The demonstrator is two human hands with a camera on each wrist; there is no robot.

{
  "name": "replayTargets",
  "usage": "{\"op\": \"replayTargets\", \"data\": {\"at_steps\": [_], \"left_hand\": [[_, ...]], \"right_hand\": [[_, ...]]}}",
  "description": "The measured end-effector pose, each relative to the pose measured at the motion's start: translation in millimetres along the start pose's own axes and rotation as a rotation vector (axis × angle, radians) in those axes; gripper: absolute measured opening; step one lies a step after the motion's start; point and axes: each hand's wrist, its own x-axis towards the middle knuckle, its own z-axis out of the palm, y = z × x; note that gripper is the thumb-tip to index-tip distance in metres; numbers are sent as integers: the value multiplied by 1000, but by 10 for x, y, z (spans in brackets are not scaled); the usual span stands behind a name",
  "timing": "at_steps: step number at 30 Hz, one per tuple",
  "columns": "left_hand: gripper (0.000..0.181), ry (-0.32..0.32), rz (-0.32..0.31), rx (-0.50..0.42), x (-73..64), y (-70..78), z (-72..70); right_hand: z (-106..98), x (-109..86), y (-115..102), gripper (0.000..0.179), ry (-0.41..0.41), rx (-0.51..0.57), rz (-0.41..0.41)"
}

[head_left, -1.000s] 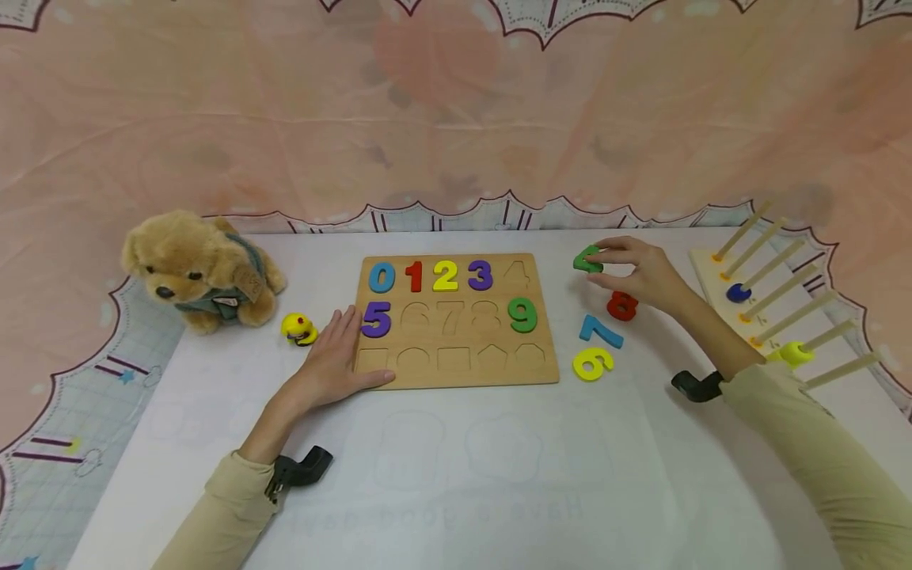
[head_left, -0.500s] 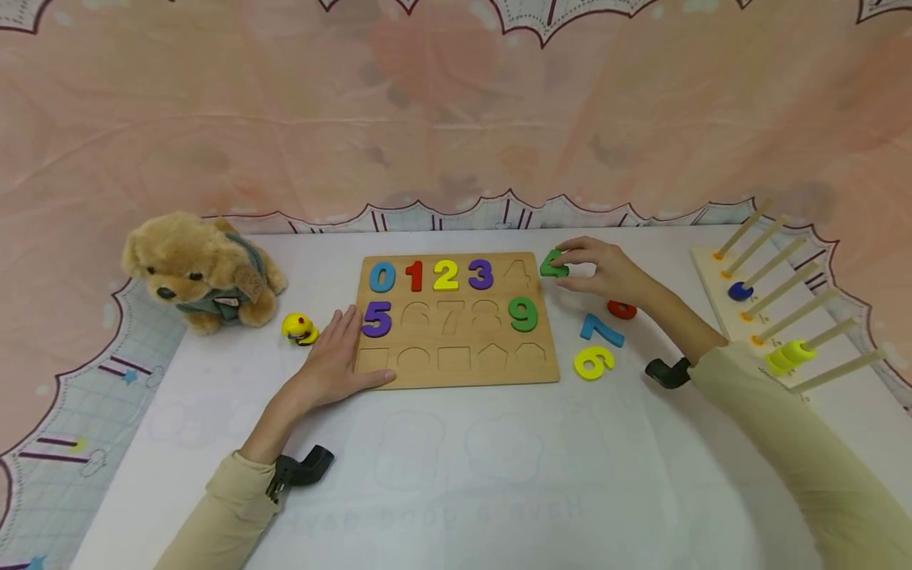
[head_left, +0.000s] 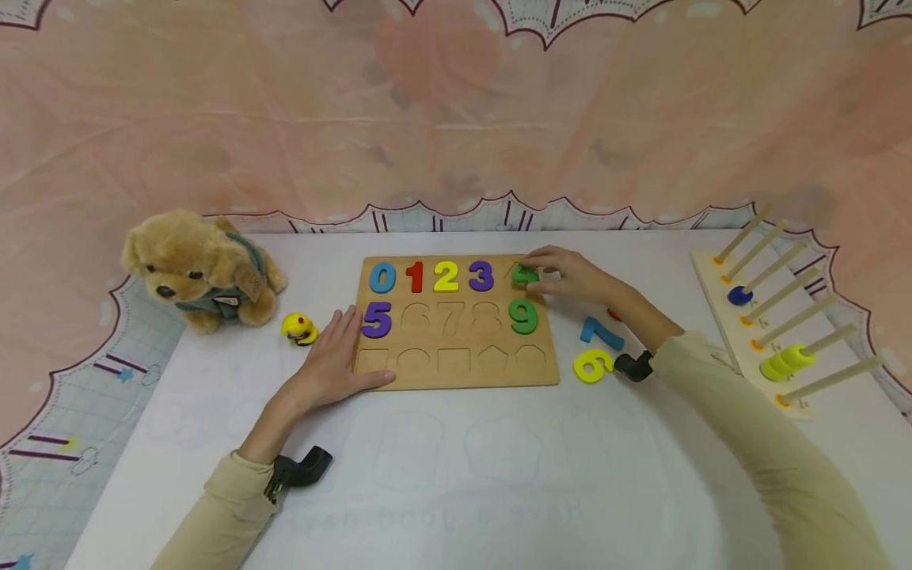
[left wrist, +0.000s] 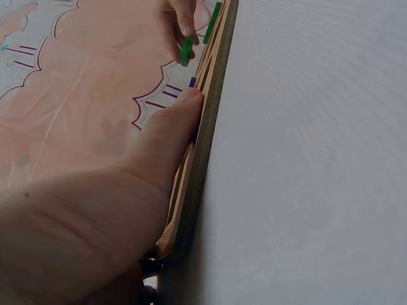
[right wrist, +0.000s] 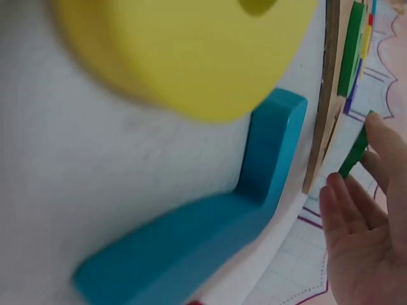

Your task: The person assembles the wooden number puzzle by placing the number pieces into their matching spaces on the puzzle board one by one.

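A wooden number puzzle board (head_left: pixel 456 372) lies on the white table. My right hand (head_left: pixel 570 273) pinches the green number 4 (head_left: pixel 525 275) over the 4-shaped recess in the top right corner. In the right wrist view the green 4 (right wrist: pixel 356 151) stands tilted between thumb and fingers, apart from the board. My left hand (head_left: pixel 331 360) rests on the board's left edge, fingers straight, thumb along the front corner. Blue 0, red 1, yellow 2, purple 3, purple 5 (head_left: pixel 377 320) and green 9 (head_left: pixel 523 316) sit on the board.
A blue 7 (head_left: pixel 601 332) and yellow 6 (head_left: pixel 592 366) lie right of the board; the red 8 (head_left: pixel 614 314) is mostly hidden by my right arm. A peg stand (head_left: pixel 755 348) is at far right. A plush dog (head_left: pixel 207 269) and yellow toy duck (head_left: pixel 298 328) stand left.
My right hand has carried the green 4 leftward from beside the board to above its top right corner. The left hand has stayed in place.
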Motion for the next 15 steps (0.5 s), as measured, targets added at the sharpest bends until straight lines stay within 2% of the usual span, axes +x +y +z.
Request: {"op": "replayTargets", "data": {"at_steps": [15], "left_hand": [[117,-9,-1,7,7,9,-19]], "right_hand": [[50,147,-110,50,-31,-77,-20]]}}
